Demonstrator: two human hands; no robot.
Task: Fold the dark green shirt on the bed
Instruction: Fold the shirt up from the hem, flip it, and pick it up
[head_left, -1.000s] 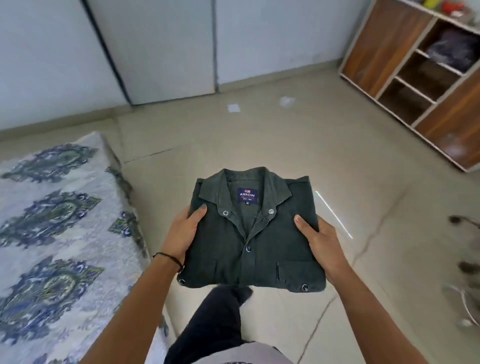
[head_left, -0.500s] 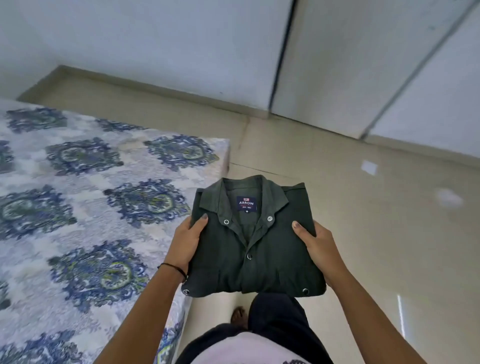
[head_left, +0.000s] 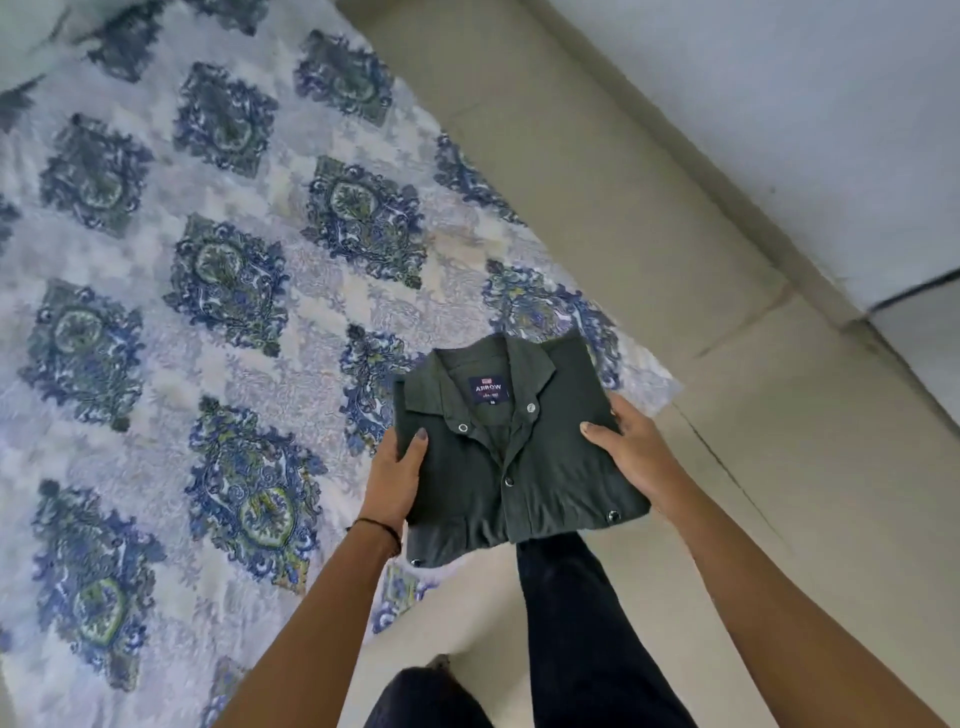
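Across the left and centre of the frame spreads the bed (head_left: 156, 364), covered by a pale sheet printed with blue and green medallions; its corner reaches toward the middle right. To the right of it runs the beige tiled floor (head_left: 649, 208), which meets a white wall (head_left: 779, 78) in the upper right corner.

Lower centre, two bare forearms rise from the bottom edge and converge on the dark green shirt (head_left: 519, 467). The shirt is folded into a compact rectangle, collar facing up and away, placket buttoned, and it is held in the air over the bed's near corner and edge, partly above the floor. It tilts slightly, its right side higher in the frame than its lower left corner.

The left hand (head_left: 397, 478) clasps the shirt's left edge, thumb laid on top of the fabric and the other fingers hidden beneath, so it is closed on the garment. The right hand (head_left: 631, 447) grips the right edge the same way, thumb pressed on the front and fingers (head_left: 623, 410) curled round the side. Both wrists are fairly straight, the elbows out of sight below.

Beneath the shirt, a leg in dark trousers (head_left: 576, 623) steps forward on the floor.

A thin black wristband (head_left: 382, 527) circles the left wrist. Inside the collar sits a small navy label (head_left: 487, 389) reading ARROW.
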